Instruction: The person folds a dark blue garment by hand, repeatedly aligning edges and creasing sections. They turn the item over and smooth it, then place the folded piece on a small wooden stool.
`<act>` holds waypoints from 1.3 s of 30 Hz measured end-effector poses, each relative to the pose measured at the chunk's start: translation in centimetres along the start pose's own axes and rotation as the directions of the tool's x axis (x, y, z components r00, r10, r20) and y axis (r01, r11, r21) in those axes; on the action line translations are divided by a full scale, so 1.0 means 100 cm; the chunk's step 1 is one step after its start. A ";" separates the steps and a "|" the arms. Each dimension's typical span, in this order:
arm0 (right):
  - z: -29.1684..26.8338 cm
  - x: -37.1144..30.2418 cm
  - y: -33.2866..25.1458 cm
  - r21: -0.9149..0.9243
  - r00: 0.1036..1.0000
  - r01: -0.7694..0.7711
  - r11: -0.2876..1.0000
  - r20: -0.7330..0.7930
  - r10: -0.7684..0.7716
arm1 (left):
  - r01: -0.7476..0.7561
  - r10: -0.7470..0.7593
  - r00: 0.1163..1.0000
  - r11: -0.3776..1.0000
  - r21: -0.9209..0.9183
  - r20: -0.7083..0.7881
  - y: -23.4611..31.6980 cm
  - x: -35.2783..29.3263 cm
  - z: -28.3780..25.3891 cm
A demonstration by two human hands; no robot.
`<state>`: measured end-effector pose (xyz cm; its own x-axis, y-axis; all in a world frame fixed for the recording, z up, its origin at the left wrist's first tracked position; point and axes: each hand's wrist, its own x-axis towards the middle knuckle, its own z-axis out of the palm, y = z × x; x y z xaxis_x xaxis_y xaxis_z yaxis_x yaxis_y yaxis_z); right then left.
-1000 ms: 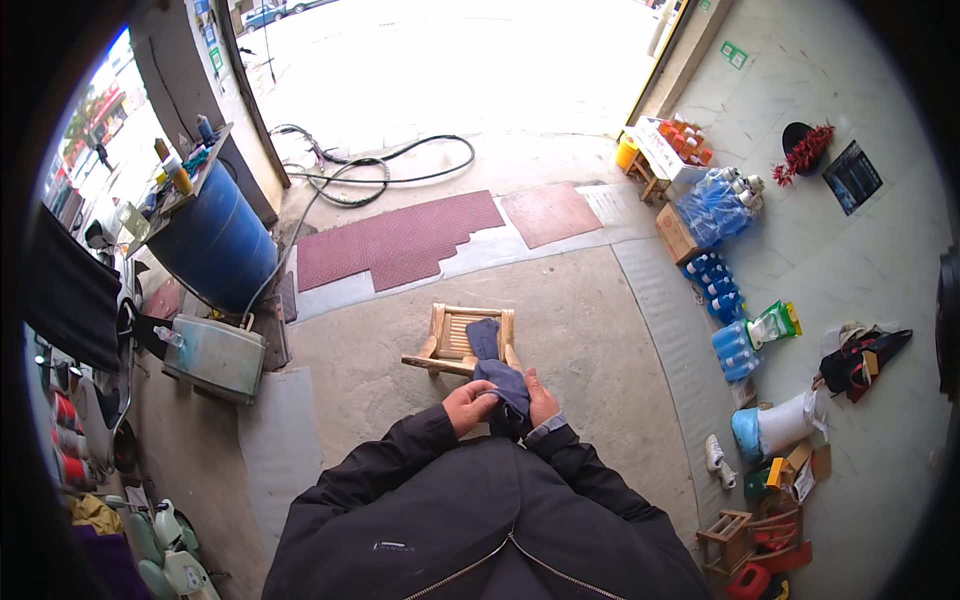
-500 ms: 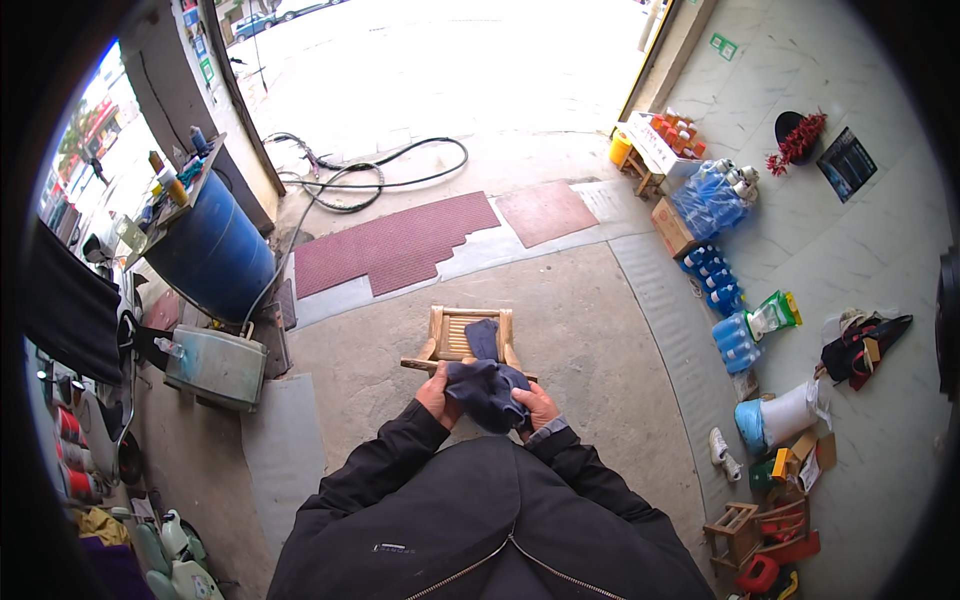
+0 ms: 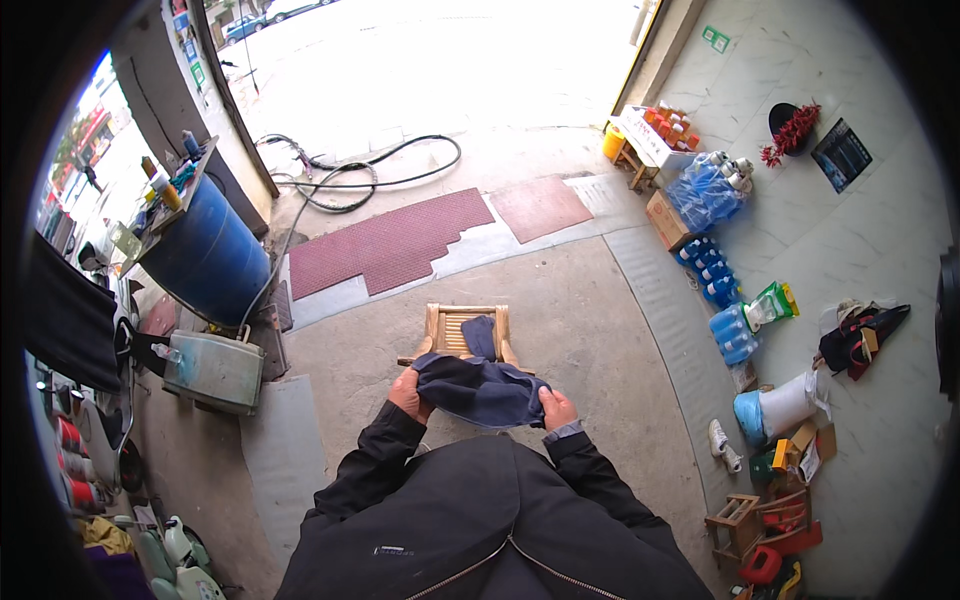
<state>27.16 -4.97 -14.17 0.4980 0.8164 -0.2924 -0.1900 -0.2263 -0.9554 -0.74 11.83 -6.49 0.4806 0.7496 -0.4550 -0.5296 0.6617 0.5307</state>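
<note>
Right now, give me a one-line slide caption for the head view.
Both hands, left hand and right hand, hold a dark blue cloth spread over a small wooden stool on concrete.

Navy cloth (image 3: 480,388), tan slatted stool (image 3: 462,330), blue barrel (image 3: 208,262).

**Packages and signs — right wall and doorway**

Shrink-wrapped bottle packs (image 3: 712,190), blue-tinted, stand against the right wall; smaller blue packs (image 3: 712,272) lie just below. A brown carton (image 3: 665,218) sits beside them. A green-and-yellow bag (image 3: 772,303) leans nearby. Small green sign (image 3: 716,39) on the doorway pillar — dark rectangular poster (image 3: 841,154) on the wall.
</note>
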 end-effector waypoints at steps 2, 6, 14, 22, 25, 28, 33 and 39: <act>-0.018 -0.002 -0.001 -0.171 0.996 0.019 0.985 -0.081 -0.033 | -0.029 0.030 0.998 0.999 0.027 -0.053 0.007 -0.005 -0.001; -0.046 -0.003 -0.013 -0.422 0.941 0.209 0.882 -0.158 -0.298 | -0.086 0.085 0.992 0.996 -0.011 -0.093 0.026 -0.005 -0.008; -0.019 0.025 -0.112 -0.239 0.943 0.271 0.932 -0.127 -0.307 | -0.053 0.057 0.997 0.995 -0.089 0.043 0.076 0.025 0.026; 0.024 -0.038 -0.291 0.253 0.652 0.728 0.637 0.029 -0.757 | -0.491 0.609 0.720 0.785 -0.377 0.332 0.187 -0.086 0.140; 0.023 -0.058 -0.312 0.628 0.708 0.551 0.550 -0.002 -0.706 | -0.327 0.562 0.331 0.822 -0.467 0.758 0.218 -0.124 0.162; 0.030 -0.057 -0.311 0.475 0.753 0.601 0.643 -0.066 -0.655 | -0.523 0.602 0.457 0.778 -0.350 0.655 0.222 -0.148 0.166; 0.035 -0.049 -0.307 0.607 0.864 0.324 0.726 0.122 -0.488 | -0.698 0.660 0.580 0.705 -0.127 0.478 0.211 -0.137 0.140; 0.039 0.030 -0.330 -0.492 0.591 0.789 0.368 0.443 -0.674 | -0.741 0.654 0.648 0.425 0.519 0.390 0.230 -0.047 0.143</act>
<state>31.66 7.00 16.67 0.0473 0.8704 0.4902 0.7392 0.2996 -0.6032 -5.17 23.38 18.09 0.2380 0.9132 0.3309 -0.2184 -0.2816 0.9343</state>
